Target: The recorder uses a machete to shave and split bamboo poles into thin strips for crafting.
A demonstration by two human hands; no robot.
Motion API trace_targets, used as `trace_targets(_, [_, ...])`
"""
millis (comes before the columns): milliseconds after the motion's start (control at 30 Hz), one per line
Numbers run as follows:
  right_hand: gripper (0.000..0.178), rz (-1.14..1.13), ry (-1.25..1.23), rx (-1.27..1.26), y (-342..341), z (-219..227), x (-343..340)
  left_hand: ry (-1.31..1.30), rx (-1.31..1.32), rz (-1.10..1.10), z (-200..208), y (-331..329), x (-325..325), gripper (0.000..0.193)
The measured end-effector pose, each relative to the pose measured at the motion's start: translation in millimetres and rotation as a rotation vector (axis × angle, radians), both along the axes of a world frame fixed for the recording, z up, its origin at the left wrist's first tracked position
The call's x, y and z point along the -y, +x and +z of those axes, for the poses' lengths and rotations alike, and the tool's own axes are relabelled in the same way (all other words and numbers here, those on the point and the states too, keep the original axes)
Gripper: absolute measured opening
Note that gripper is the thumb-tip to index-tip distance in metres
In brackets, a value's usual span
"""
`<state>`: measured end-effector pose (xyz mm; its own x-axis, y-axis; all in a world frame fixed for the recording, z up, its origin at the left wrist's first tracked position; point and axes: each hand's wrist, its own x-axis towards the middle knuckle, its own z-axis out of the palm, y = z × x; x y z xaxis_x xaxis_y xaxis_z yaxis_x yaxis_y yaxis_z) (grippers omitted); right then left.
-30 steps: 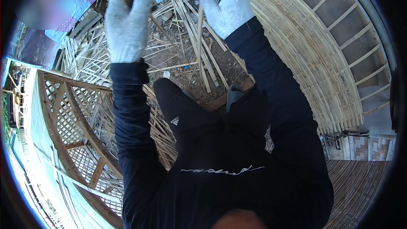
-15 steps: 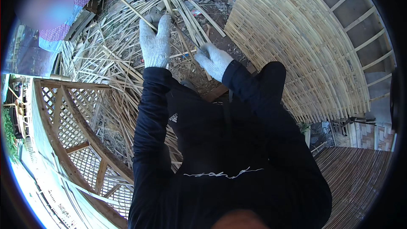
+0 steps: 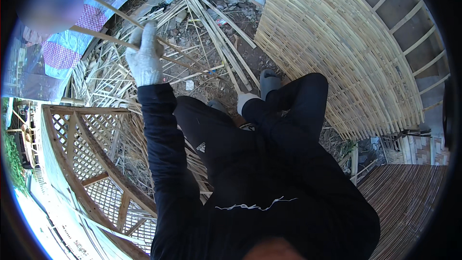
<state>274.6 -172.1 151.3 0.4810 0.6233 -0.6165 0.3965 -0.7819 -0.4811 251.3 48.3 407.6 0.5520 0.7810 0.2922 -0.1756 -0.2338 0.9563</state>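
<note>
My left hand [image 3: 145,57], in a pale knitted work glove, reaches out at the upper left and is closed around two long bamboo strips [image 3: 107,5]. They run from the upper left through the hand and slant down to the right over the ground. Close to my body, my right hand [image 3: 247,102], gloved too, is low between my knees. Its fingers are hidden, so I cannot tell what it holds. Several loose pale bamboo strips [image 3: 219,33] lie on the ground just beyond it.
A woven bamboo panel [image 3: 332,53] leans on the right. On the left stands a wooden lattice frame [image 3: 91,151]. Heaped split bamboo [image 3: 108,77] covers the ground between. A person with a blurred face [image 3: 50,5] is at the upper left. A slatted mat [image 3: 409,202] is at the lower right.
My left hand has moved left with the strips, which now spread apart. My right hand has drawn back toward my body; the thin dark tool it held is out of sight.
</note>
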Motion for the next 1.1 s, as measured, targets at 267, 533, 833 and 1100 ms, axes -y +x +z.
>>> trace_targets(267, [0.027, -0.067, 0.045, 0.032, 20.9, -61.9, -51.8, -0.165, -0.106, 0.089, -44.8, 18.8, -28.8, 0.026])
trace_targets(533, [0.019, -0.073, -0.036, -0.030, 26.2, -162.4, -52.2, -0.150, -0.048, 0.038, -69.7, 2.6, -79.4, 0.036])
trace_targets(833, [0.045, -0.126, 0.048, -0.461, 17.9, -199.7, -60.6, -0.004, -0.253, 0.152, -76.5, -11.2, -88.4, 0.052])
trace_targets(1100, [0.038, -0.132, 0.112, -0.286, 28.2, -110.6, -87.3, -0.068, -0.065, 0.000, -75.3, -9.4, -86.7, 0.048])
